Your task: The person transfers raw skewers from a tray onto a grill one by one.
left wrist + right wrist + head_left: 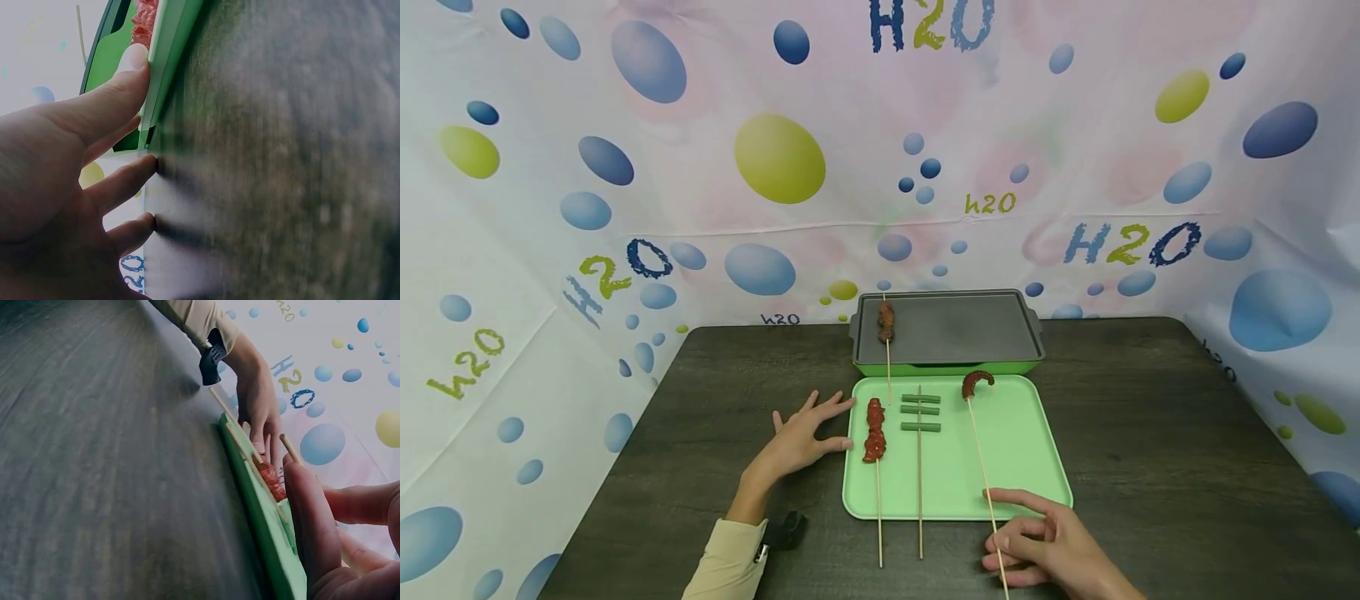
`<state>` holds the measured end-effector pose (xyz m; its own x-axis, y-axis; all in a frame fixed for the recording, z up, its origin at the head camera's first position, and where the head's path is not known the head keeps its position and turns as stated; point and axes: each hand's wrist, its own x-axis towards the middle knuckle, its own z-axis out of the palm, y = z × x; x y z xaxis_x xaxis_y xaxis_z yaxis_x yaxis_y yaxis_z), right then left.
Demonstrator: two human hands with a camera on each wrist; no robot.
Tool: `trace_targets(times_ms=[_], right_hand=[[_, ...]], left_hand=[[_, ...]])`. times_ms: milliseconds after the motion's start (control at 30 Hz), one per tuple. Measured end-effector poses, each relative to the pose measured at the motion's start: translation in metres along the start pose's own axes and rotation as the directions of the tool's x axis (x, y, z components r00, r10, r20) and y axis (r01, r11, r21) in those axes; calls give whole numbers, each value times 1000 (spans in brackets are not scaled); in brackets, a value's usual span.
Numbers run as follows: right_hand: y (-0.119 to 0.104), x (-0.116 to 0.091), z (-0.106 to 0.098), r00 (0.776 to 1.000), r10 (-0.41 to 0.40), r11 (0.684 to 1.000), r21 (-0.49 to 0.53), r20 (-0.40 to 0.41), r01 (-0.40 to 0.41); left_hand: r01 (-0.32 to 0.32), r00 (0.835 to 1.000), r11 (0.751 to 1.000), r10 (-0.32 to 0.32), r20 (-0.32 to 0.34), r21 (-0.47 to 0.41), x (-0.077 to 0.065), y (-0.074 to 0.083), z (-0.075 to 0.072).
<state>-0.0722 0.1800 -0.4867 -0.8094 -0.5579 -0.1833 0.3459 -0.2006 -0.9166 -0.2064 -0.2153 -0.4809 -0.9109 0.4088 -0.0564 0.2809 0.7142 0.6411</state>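
My right hand [1048, 542] pinches the lower stick of a skewer [981, 454] tipped with a curled dark red piece [976, 384]. Its stick slants over the right half of a light green tray [1000, 492]. In the right wrist view the stick's end [291, 449] pokes out past the fingers. Fingers spread, my left hand [797, 442] is at the tray's left edge, and its thumb [132, 62] lies against the rim. Beside it on the tray lies a skewer of red meat [875, 432]. A skewer with several green pieces [921, 410] lies in the middle.
Behind the tray stands a dark griddle pan [962, 329] with a green side. A skewer of browned meat [887, 322] lies on its left part, its stick reaching over the tray. The dark wooden table [1150, 433] meets a bubble-printed curtain [850, 100] at the back.
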Motion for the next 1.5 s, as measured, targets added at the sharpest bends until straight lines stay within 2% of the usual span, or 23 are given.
trace_targets(times_ms=[167,400,600,1133,1500], right_hand=[[-8,4,4,1000,-22,999,-35,-20,22],[-16,16,13,993,24,996,-86,-117,-34],[-20,30,19,990,-11,991,-136,-139,-8],[-37,72,22,986,-46,995,-90,-162,32],[-54,105,21,978,-71,993,-102,-198,52]], left_hand=[[3,1000,1000,-3,-1,-7,0,0,0],[1,1000,1000,-1,0,-2,0,-1,0],[-2,1000,1000,2,-3,0,1,0,0],[-13,1000,1000,13,-10,0,-2,-1,0],[-13,1000,1000,13,-9,-7,-2,2,-2]])
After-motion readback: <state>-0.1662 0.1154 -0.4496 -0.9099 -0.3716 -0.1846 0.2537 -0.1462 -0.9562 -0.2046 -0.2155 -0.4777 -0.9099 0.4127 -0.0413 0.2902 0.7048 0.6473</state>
